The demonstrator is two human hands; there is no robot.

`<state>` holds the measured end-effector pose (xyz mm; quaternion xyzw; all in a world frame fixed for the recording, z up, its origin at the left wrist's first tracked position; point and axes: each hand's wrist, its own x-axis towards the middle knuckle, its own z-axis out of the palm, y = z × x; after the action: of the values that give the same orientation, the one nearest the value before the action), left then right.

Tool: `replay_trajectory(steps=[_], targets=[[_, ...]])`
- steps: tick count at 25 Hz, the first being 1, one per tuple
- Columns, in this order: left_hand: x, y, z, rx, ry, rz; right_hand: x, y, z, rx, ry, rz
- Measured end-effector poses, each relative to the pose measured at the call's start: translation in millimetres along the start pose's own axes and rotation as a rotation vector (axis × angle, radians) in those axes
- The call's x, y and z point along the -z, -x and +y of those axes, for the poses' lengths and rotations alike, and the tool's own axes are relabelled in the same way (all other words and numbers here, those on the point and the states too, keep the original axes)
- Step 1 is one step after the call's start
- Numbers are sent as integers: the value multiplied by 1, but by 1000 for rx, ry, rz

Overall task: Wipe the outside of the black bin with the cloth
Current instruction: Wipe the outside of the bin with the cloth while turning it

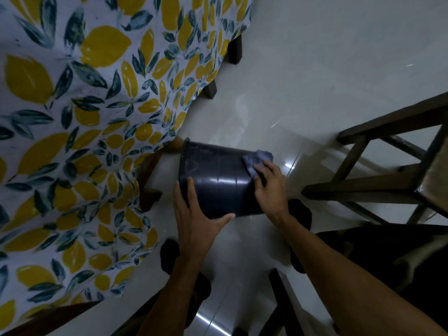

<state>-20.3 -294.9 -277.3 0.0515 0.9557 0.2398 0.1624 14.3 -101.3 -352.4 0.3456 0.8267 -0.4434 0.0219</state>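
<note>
The black bin (215, 175) lies on its side over the pale tiled floor, its rim toward the left and its base toward the right. My left hand (196, 214) grips the bin's near wall close to the rim, thumb spread along the lower edge. My right hand (269, 187) presses a crumpled blue-grey cloth (257, 161) against the bin's wall at the base end. Most of the cloth shows above my fingers.
A table draped in a lemon-print cloth (84, 141) fills the left side, its dark wooden legs (150, 187) just left of the bin. A dark wooden chair (388, 180) stands to the right. My feet in dark socks (300, 212) rest on the glossy floor (315, 81).
</note>
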Motion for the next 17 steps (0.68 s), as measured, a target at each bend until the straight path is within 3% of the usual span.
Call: replay_trajectory(steps=[4, 6, 11, 14, 17], targets=[[-7, 21, -16, 12, -52, 8, -3, 39, 11, -1, -56, -43], [-3, 24, -22, 25, -195, 1, -4, 52, 17, 29, 10, -66], [16, -30, -16, -303, -634, -130, 0, 63, 20, 34, 270, -142], [11, -58, -10, -322, -765, -258, -3, 75, 27, 70, 377, -138], [1, -53, -17, -309, -810, -286, -13, 73, 34, 102, 465, -114]])
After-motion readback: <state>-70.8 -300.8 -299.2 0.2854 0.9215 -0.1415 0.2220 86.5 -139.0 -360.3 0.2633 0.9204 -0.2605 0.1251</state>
